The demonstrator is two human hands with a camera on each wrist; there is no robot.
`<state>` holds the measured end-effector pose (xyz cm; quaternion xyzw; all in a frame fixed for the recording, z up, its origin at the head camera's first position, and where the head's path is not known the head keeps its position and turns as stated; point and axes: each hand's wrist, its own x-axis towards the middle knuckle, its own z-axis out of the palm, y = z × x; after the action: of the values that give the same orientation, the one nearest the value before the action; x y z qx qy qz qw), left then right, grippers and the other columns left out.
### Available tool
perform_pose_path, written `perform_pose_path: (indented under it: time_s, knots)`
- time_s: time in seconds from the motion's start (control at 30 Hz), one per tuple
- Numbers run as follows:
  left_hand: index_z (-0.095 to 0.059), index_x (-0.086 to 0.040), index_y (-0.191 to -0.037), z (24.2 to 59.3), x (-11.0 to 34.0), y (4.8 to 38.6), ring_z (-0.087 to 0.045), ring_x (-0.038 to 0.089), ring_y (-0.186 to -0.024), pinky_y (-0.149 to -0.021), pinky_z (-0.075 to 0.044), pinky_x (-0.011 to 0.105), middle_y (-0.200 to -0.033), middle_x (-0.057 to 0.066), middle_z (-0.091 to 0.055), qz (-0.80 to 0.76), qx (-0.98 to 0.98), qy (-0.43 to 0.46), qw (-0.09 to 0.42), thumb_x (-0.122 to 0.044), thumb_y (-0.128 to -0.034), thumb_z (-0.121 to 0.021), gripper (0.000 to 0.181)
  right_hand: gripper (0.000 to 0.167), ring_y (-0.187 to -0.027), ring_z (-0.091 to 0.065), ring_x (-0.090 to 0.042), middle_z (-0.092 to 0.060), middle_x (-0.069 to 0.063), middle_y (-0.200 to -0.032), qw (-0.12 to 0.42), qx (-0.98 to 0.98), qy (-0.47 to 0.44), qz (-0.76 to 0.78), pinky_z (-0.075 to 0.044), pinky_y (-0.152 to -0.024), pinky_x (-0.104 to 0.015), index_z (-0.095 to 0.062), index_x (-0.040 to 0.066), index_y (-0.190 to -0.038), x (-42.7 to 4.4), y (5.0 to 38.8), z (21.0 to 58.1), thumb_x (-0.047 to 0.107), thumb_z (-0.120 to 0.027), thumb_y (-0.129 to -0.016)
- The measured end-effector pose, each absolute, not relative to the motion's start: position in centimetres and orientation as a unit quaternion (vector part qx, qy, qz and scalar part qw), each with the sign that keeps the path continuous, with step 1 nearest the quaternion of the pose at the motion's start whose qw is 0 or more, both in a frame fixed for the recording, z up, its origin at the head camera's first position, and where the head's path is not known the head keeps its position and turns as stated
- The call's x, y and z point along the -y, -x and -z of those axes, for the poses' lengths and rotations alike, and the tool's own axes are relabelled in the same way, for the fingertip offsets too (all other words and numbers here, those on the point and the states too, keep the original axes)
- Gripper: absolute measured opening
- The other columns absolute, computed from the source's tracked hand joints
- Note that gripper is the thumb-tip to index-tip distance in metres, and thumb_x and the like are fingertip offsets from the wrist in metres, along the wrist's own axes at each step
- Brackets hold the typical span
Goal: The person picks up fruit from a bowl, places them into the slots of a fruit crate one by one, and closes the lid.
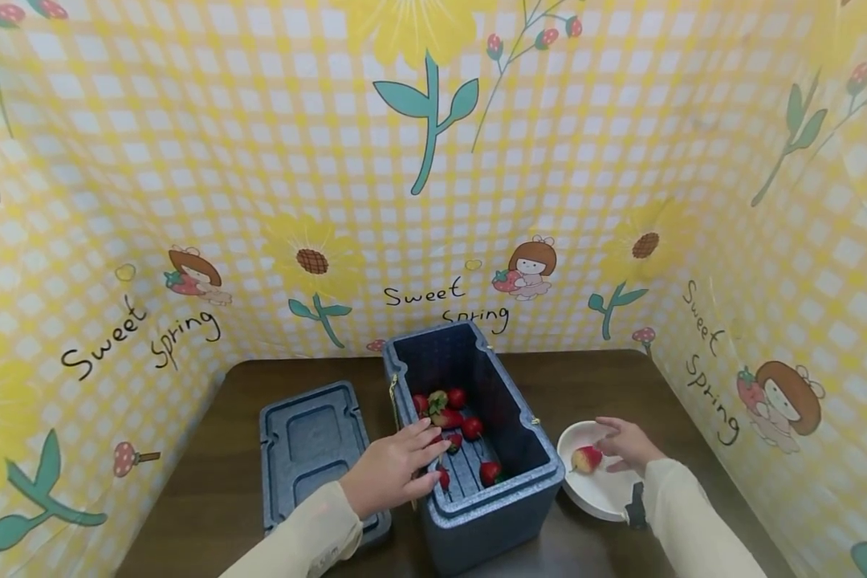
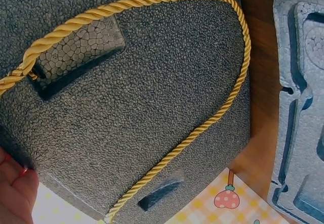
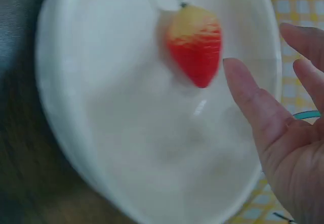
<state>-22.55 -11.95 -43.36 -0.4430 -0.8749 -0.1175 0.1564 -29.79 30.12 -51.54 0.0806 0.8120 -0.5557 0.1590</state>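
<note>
A dark blue-grey foam box stands lidless, with several red strawberries inside. My left hand lies over its left rim, fingers extended above the strawberries; in the left wrist view only curved fingertips show at the box edge. To the right of the box is a white bowl holding a single red and yellow strawberry. Over that bowl my right hand reaches with its fingers apart, close to the strawberry but with a gap between them in the right wrist view.
Left of the box, the foam lid lies flat on the brown wooden table. A twisted gold rope hangs along the box's side. Yellow checked cloth encloses the table at the back and sides.
</note>
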Motion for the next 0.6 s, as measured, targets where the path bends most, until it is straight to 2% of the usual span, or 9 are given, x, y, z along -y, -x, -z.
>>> perform_pose_path:
  time_s: [0.1,0.37,0.5,0.6]
  knots:
    - [-0.064,-0.008,-0.127,43.4,12.0,22.6,-0.052,0.026,-0.125,-0.096,-0.046,0.038,-0.128,0.011,-0.061,0.117,0.879,0.438,0.148,-0.034,-0.0952,-0.054,0.042,0.059,-0.091,-0.062,-0.036,-0.055,-0.032,-0.11,0.156,-0.805,-0.094,0.564,-0.055,-0.071,-0.049,-0.034,-0.013,-0.138,-30.0,29.6,52.5,-0.003,-0.059,-0.085]
    - [-0.063,-0.009,-0.127,43.3,11.8,22.5,-0.051,0.027,-0.125,-0.097,-0.046,0.037,-0.129,0.011,-0.06,0.117,0.88,0.439,0.138,-0.033,-0.095,-0.055,0.042,0.062,-0.072,-0.059,-0.025,-0.058,-0.018,-0.095,0.155,-0.817,-0.1,0.546,-0.054,-0.063,-0.042,-0.035,-0.015,-0.135,-29.7,28.7,54.9,-0.001,-0.061,-0.08]
    - [-0.064,-0.009,-0.127,43.3,11.9,22.3,-0.051,0.026,-0.125,-0.097,-0.046,0.038,-0.129,0.011,-0.061,0.121,0.881,0.437,0.137,-0.035,-0.0962,-0.052,0.042,0.064,-0.066,-0.057,-0.023,-0.061,-0.012,-0.086,0.158,-0.824,-0.084,0.537,-0.053,-0.06,-0.04,-0.037,-0.017,-0.133,-29.3,28.5,55.6,0.0,-0.062,-0.077]
    - [-0.064,-0.008,-0.126,43.3,11.9,22.3,-0.052,0.027,-0.125,-0.096,-0.047,0.037,-0.127,0.011,-0.061,0.123,0.877,0.439,0.152,-0.035,-0.0967,-0.052,0.041,0.06,-0.061,-0.056,-0.023,-0.062,-0.01,-0.083,0.16,-0.823,-0.077,0.539,-0.052,-0.056,-0.038,-0.044,-0.014,-0.129,-28.8,28.6,55.9,-0.002,-0.064,-0.074]
